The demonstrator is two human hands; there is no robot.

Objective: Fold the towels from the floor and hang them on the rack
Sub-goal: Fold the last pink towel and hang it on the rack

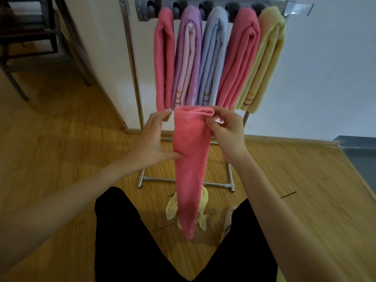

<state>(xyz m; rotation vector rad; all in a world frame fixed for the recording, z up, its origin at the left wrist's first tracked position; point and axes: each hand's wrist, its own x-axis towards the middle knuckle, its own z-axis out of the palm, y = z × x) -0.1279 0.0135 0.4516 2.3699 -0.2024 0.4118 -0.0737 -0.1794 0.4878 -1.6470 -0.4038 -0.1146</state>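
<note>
A pink towel (191, 163) hangs folded lengthwise in front of me, its lower end near the floor. My right hand (227, 131) pinches its top fold. My left hand (154, 139) is beside the towel's left edge, fingers spread, thumb touching the cloth. Behind it stands the metal rack (132, 64) with several folded towels over its top bar: pink (163, 64), purple (188, 64), blue (211, 62), pink (238, 64) and yellow (266, 64). A pale yellow towel (173, 208) lies crumpled on the floor, partly hidden by the pink one.
The rack's base bars (183, 181) rest on the wooden floor (61, 159) near my legs. A white wall is behind the rack. Dark metal furniture legs (18, 86) stand at far left. My slippered foot (228, 220) shows at lower right.
</note>
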